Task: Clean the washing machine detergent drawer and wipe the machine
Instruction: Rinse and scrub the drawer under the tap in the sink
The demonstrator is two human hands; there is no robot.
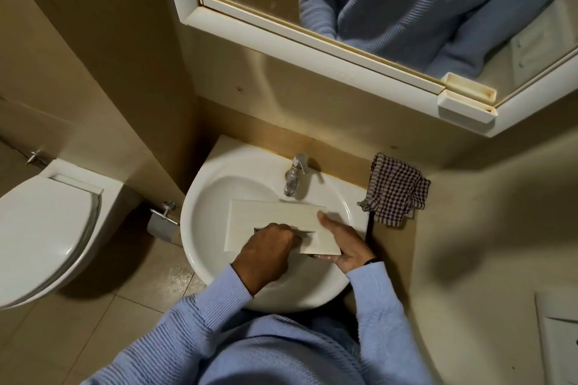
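Lying flat across the bowl of a round white ceramic sink [200,222], the pale cream rectangular plastic detergent drawer [275,216] sits with its long side running left to right, its far edge just below the spout of a chrome single-lever tap [295,176]. The left hand [266,255] rests on the near edge of the drawer with its fingers curled into a closed grip; they seem to press something small and dark against the drawer's surface, though what it is cannot be made out. The right hand [342,245] lies along the drawer's right end, fingers straight and together, palm against the side and thumb under the near corner, steadying it in a loose, half-open grip. Both wrists come out of ribbed light blue knitted sleeves [215,297].

Just right of the sink, a brown-and-white checked cloth [395,189] hangs crumpled against the beige wall. Above the tap, a white-framed mirror [281,31] reflects the blue knitwear, and a small white plastic tray [466,109] is fixed at its lower rim. To the left stands a white toilet with its lid closed [43,234], and between it and the sink a chrome paper holder [164,222] is mounted on the wall, above a beige tiled floor [93,322].
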